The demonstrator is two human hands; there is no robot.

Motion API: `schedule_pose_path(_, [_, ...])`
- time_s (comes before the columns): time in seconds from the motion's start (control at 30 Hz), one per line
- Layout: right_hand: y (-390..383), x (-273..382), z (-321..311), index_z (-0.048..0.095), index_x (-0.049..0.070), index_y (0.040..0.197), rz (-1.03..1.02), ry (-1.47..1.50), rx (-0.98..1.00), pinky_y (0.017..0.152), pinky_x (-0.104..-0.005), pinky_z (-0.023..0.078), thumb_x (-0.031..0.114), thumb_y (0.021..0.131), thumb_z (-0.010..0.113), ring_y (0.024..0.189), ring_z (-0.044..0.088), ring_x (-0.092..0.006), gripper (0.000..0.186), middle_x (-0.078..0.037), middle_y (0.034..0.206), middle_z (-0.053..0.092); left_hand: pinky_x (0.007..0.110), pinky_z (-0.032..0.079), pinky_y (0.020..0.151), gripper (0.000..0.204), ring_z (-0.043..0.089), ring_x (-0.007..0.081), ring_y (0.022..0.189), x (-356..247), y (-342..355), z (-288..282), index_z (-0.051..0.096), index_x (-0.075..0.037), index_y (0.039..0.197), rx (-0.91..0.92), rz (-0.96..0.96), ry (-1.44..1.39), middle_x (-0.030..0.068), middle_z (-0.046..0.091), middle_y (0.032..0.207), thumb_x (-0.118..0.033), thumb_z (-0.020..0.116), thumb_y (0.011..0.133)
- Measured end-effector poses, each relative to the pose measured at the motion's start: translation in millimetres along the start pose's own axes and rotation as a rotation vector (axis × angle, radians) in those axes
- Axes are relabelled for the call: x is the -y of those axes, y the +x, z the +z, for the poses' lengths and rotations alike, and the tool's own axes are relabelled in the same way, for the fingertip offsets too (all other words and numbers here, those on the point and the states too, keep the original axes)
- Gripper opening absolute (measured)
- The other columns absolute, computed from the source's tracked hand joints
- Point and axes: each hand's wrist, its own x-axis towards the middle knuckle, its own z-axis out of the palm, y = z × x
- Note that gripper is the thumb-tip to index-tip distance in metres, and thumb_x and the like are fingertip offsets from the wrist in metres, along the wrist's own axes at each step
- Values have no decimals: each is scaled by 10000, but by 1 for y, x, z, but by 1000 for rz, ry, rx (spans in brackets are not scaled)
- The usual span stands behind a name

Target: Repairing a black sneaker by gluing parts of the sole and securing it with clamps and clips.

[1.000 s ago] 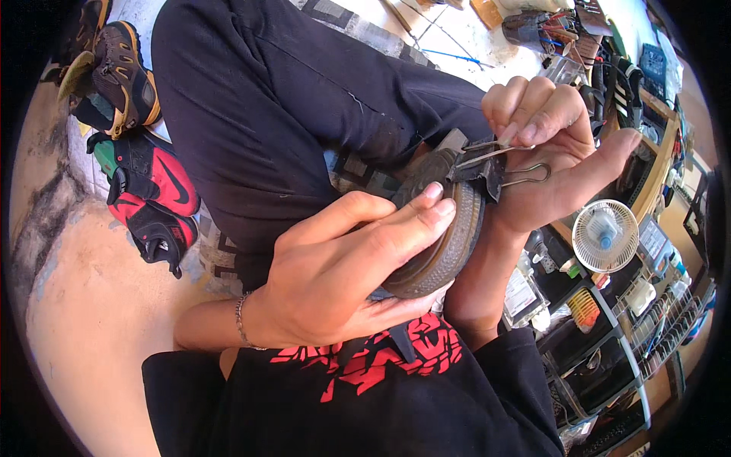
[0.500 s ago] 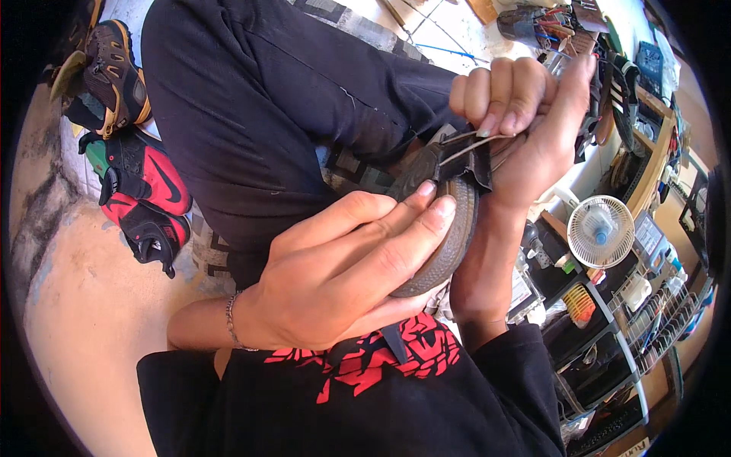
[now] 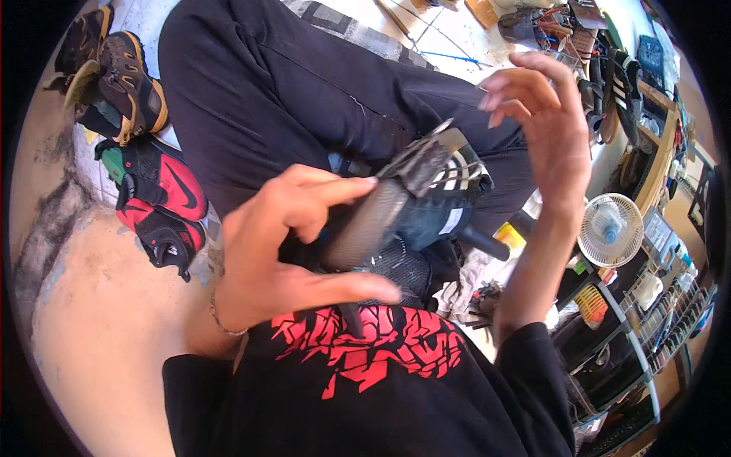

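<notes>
A dark shoe (image 3: pixel 438 213) with pale stripes sits over my lap, its worn sole (image 3: pixel 364 225) turned toward my left side and slightly blurred. Loose thread or cord stands out from its upper end near a black flap. My left hand (image 3: pixel 278 240) is open beside the sole, index fingertip at the sole's edge and thumb spread below; it grips nothing. Raised to the right of the shoe, my right hand (image 3: pixel 544 114) is open with bent, parted fingers and nothing visible in it. A dark rod-like piece (image 3: pixel 487 244) juts out beside the shoe.
Red-and-black sneakers (image 3: pixel 164 198) and brown-and-yellow shoes (image 3: pixel 129 84) lie at the left by the wall. To the right stand a white fan (image 3: pixel 611 231), a wire rack (image 3: pixel 670 312) and a wooden shelf edge (image 3: pixel 659 164). Tools in a holder (image 3: pixel 533 27) are at the far right.
Both hands have come off the shoe: the right released the thread and rose, the left loosened and moved left. The shoe has dropped lower and turned, showing its striped side.
</notes>
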Motion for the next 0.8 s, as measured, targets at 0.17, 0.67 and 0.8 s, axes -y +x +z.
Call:
schedule_pose_path(0.17, [25,-77,-12,554,72,1429,23,-177,669,1106,-439,408,452,714,892,1354,509,-285,878,-130,1480,529,371,555,743,644,684,386,856,23,7,-43,426,-17,535,299,227,162,306,715,1094,-493,856,580])
schedule_pose_path(0.67, [-50,-26,1,653,77,955,-279,-412,217,693,-355,390,399,574,954,724,627,-232,582,-27,795,636,700,520,932,511,570,498,1141,25,-9,-24,450,-63,652,84,-107,-411,289,606,1123,-380,759,908])
schedule_pose_path(0.8, [-69,-27,-7,652,85,938,-348,-439,74,679,-358,372,408,556,955,700,608,-222,584,-20,754,607,735,461,993,479,513,555,1216,26,13,-17,556,-96,736,286,-35,-548,288,533,1286,-502,775,864])
